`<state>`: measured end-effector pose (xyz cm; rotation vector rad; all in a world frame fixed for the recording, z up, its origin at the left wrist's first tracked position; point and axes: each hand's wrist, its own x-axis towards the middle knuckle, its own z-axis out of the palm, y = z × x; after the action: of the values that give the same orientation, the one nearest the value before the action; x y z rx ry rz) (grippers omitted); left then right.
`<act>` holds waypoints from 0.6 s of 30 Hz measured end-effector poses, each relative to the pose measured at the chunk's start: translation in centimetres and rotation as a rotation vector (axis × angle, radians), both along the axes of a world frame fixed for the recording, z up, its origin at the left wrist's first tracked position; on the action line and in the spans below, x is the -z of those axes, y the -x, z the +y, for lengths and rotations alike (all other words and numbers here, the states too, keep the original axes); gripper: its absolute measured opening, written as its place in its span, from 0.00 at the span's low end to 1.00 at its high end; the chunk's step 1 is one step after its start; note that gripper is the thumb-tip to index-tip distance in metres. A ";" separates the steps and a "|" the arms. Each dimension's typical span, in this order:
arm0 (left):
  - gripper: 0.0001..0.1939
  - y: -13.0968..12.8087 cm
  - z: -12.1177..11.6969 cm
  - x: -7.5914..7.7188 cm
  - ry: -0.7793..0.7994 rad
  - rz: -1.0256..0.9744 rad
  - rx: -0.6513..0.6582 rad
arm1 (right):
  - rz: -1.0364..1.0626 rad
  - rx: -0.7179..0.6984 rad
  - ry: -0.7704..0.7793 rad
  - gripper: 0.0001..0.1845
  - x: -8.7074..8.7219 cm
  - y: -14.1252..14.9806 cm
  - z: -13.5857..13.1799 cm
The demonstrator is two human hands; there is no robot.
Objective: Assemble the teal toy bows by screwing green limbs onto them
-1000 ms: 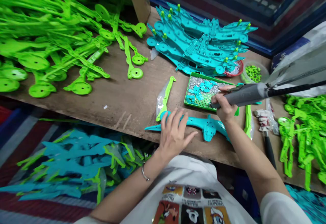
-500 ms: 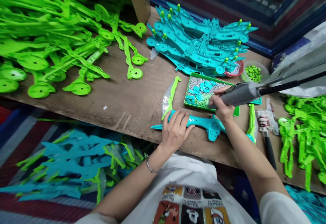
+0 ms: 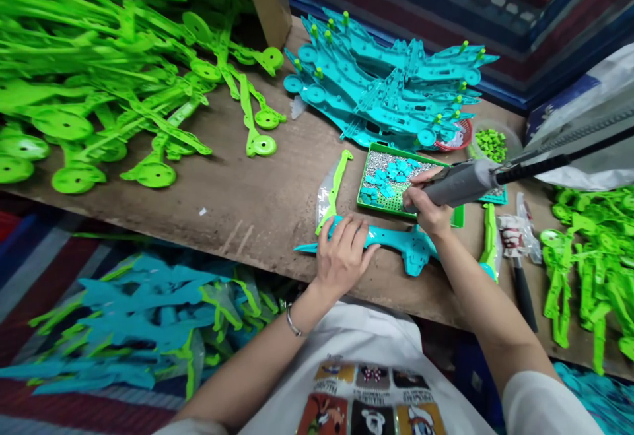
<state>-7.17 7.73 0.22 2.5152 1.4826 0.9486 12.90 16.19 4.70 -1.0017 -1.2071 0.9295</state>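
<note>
A long teal plastic part (image 3: 393,238) lies along the front of the bench. My left hand (image 3: 341,253) presses on it near its pointed left end, fingers curled over the far edge. My right hand (image 3: 430,205) grips a grey power screwdriver (image 3: 458,185), its cable running up to the right. That hand is over a green tray (image 3: 411,208) of small silver screws and little teal pieces (image 3: 389,176). The screwdriver's tip is hidden by the hand. A green blade-shaped piece with a clear fin (image 3: 333,192) touches the teal part's left side; another green piece (image 3: 489,240) is at its right end.
Teal parts with green pegs (image 3: 386,85) are stacked at the back. Green parts (image 3: 99,78) heap at the left, more (image 3: 584,263) at the right. A black-handled hammer (image 3: 522,290) with wrapped head lies right. A tub of green bits (image 3: 490,144) and red basket (image 3: 463,136) stand behind the tray.
The view has shifted slightly. My right hand and the screwdriver stay over the tray, a touch farther left; my left hand stays on the teal part.
</note>
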 end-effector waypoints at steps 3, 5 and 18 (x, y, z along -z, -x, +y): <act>0.23 0.0 0.0 0.1 0.005 -0.001 0.000 | -0.014 0.044 -0.015 0.13 -1.4 0.1 -0.2; 0.23 -0.1 -0.1 0.1 0.009 -0.001 -0.002 | 0.004 0.060 -0.050 0.13 -2.9 0.4 -0.7; 0.23 0.2 -0.1 0.5 0.036 -0.012 0.015 | -0.020 -0.122 -0.040 0.12 -2.0 3.1 -5.3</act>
<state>-7.33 7.58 -0.29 2.4881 1.4616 0.9240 9.85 10.89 6.75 -0.9154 -1.3103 0.9887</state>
